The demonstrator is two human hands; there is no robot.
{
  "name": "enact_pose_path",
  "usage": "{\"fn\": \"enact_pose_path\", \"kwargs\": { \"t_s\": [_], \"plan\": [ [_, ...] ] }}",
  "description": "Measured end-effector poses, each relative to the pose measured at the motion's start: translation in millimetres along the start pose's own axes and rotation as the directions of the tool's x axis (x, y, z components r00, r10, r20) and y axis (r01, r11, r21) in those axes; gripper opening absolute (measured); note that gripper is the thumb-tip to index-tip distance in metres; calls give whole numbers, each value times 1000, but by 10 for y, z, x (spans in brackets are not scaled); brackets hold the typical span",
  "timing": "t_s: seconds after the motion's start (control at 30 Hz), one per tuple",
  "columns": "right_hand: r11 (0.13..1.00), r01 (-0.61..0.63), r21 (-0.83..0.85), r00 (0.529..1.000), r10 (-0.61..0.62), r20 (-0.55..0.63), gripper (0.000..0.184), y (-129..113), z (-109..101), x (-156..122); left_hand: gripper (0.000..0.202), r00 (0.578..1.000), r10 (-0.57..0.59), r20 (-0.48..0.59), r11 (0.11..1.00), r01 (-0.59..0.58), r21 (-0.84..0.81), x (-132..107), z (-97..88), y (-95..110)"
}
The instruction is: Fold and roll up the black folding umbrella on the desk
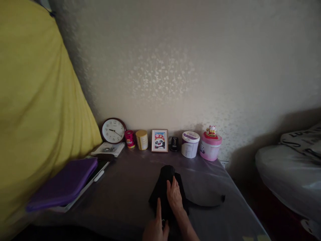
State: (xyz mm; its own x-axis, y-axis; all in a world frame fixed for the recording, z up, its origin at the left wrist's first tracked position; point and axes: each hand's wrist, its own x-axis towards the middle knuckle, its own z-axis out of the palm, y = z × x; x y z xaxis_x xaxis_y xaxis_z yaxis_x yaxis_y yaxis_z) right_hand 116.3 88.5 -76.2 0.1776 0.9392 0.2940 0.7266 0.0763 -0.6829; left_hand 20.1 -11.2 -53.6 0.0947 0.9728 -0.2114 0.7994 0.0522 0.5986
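The right hand [175, 195] lies flat, fingers extended, on the black, soft fabric item [161, 187]; the left hand [156, 226], thumb and forefinger apart, is at its near end; the grey-covered desk [125, 190] lies beneath.

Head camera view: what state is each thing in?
Right hand, open
Left hand, index finger extended
Black cloth, under right hand
Strap, trailing right
Clock, upright, about 9:20
Picture frame, standing
White tub, lidded
Pink tub, lidded
Figurine, on pink tub
Purple case, lying down
Red can, upright
Yellow can, upright
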Motion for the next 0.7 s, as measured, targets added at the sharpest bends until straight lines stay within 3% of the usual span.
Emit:
{"fn": "enact_pose_path", "kwargs": {
  "t_s": [0.17,0.33,0.47,0.6,0.7],
  "plan": [
    [984,-136,-115,990,139,22,64,-177,-54,14,70,999,-42,27,993,39,109,41,73,136],
    [965,-160,-209,985,170,35,71,-267,-116,25,63,995,-85,50,988,78,136,59,77,195],
    [966,-172,-193,982,183,39,70,-242,-130,19,71,998,-22,50,989,29,-148,-5,61,91],
    [972,-186,-144,982,191,17,69,-183,-103,10,76,998,31,-62,860,-59,-508,-76,113,-65],
    [976,-184,-119,983,185,-4,69,-152,-85,8,65,999,-20,-28,816,0,-579,-97,210,-156]
  ]
}}
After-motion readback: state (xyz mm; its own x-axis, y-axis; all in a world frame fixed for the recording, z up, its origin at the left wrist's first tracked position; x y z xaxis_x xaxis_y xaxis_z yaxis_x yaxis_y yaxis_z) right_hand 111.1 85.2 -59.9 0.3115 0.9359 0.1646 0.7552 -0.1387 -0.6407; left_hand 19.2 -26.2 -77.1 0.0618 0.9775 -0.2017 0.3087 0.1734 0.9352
